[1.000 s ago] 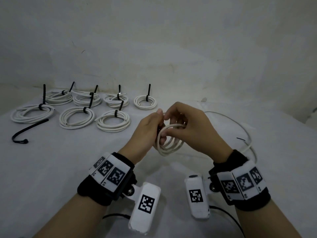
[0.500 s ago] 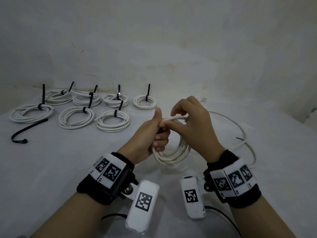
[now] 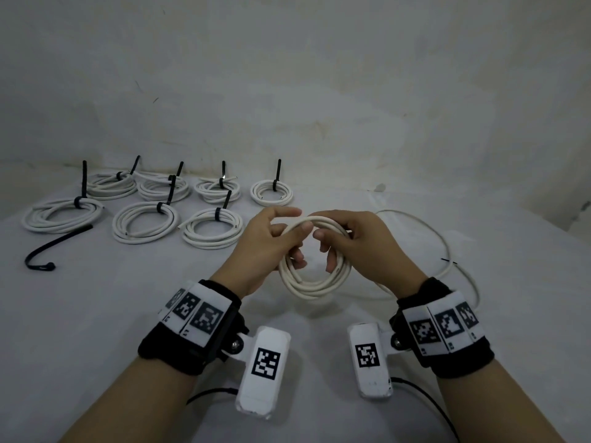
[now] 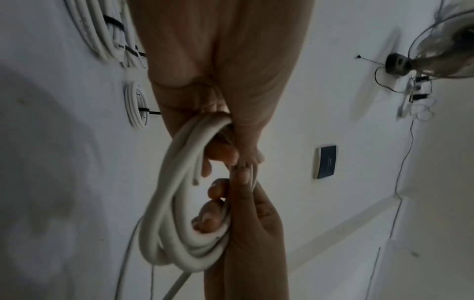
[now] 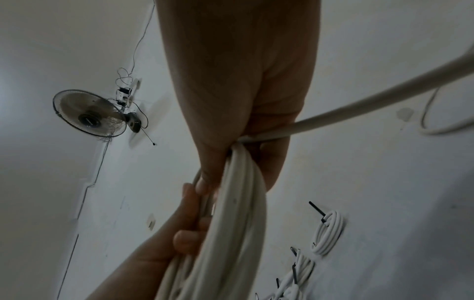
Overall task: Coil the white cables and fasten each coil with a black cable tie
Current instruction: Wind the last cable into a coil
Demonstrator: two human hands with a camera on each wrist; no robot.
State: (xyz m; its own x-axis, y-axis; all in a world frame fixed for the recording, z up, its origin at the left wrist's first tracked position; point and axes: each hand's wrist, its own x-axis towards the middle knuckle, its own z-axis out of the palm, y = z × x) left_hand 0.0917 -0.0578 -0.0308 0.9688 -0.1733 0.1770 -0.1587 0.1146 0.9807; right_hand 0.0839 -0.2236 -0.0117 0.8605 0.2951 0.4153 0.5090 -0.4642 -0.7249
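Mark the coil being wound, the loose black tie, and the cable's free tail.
coil (image 3: 315, 287): head view, bottom of the loops.
loose tie (image 3: 60, 238): head view, middle of the strap.
free tail (image 3: 446, 241): head view, bend right of the hands.

Seven coiled white cables (image 3: 145, 222), each cinched with a black plastic cable tie (image 3: 83, 183), are lying on the white desk (image 3: 96, 314). One loose black cable tie (image 3: 52, 247) is lying alongside. One unfastened white cable coil (image 3: 315, 279) is hanging between two hands.

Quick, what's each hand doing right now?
Left hand: closed, gripping the white cable coil.
Right hand: closed, gripping the same coil.
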